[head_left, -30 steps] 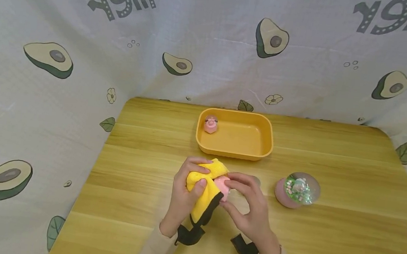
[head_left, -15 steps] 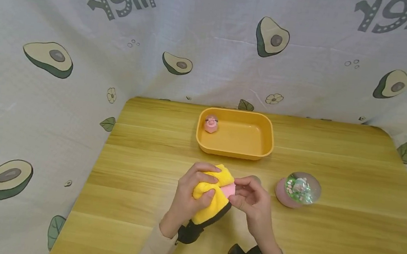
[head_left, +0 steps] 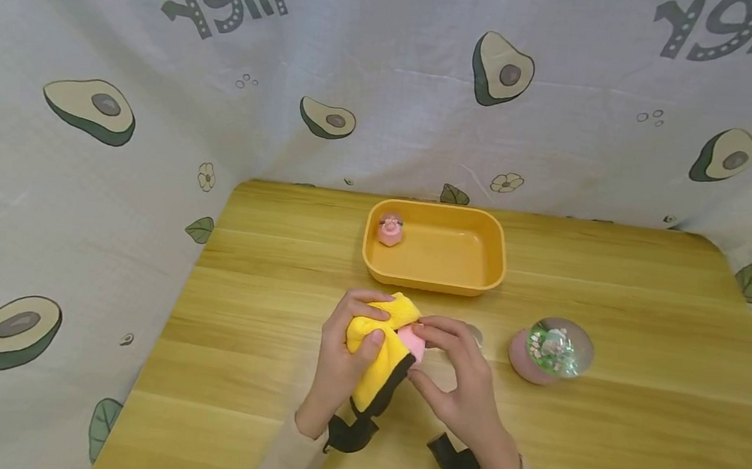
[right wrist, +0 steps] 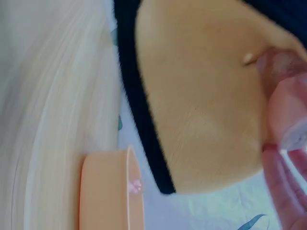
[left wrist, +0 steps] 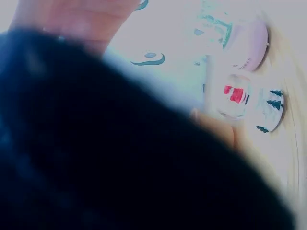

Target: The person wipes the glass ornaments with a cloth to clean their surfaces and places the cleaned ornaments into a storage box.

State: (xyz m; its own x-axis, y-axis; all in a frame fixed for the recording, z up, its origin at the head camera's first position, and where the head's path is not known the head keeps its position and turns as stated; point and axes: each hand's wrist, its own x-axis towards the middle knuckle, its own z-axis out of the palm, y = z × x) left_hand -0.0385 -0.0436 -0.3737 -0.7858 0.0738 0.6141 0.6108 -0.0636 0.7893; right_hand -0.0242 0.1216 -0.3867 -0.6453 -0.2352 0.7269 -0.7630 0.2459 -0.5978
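My left hand (head_left: 341,356) grips a yellow cloth (head_left: 378,371) with a black edge, bunched around a small snow globe. The globe's pink base (head_left: 411,345) sticks out of the cloth on the right, where my right hand (head_left: 466,387) pinches it between thumb and fingers. Seen from the right wrist, the clear dome (right wrist: 280,67) lies against the cloth and the base faces outward. In the left wrist view a dark blurred shape covers most of the picture, hiding the held globe.
An orange tray (head_left: 432,284) stands at the back with a small pink snow globe (head_left: 390,230) inside. A larger pink-based snow globe (head_left: 534,359) is to the right. Nearby stands a Santa snow globe (left wrist: 235,96), mostly hidden behind my right hand in the head view.
Both hands shifted right with the cloth and globe as the right fingers changed their hold on the base, then came back left to nearly the earlier pose. Tray and other globes stay put.
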